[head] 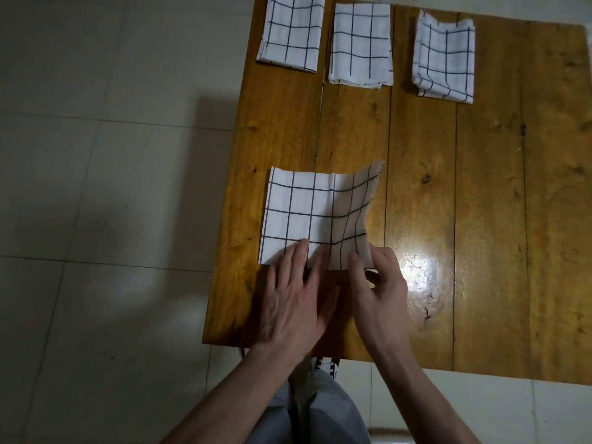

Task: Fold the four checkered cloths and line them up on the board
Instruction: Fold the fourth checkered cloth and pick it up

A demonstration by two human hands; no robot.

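Note:
Three folded white cloths with dark grid lines lie in a row along the far edge of the wooden board (pixel 423 174): a left one (pixel 291 32), a middle one (pixel 360 43) and a right one (pixel 445 57). A fourth checkered cloth (pixel 301 213) lies nearer me on the board's left part. Its right half is lifted and curls over. My left hand (pixel 296 293) presses flat on the cloth's near edge, fingers spread. My right hand (pixel 379 283) pinches the cloth's near right corner between thumb and fingers.
The board ends at its left edge (pixel 224 251) and near edge (pixel 448 368), with pale tiled floor (pixel 96 187) beyond. My trouser legs and a shoe (pixel 323 366) show below the near edge. A glare spot (pixel 416 267) lies right of my right hand.

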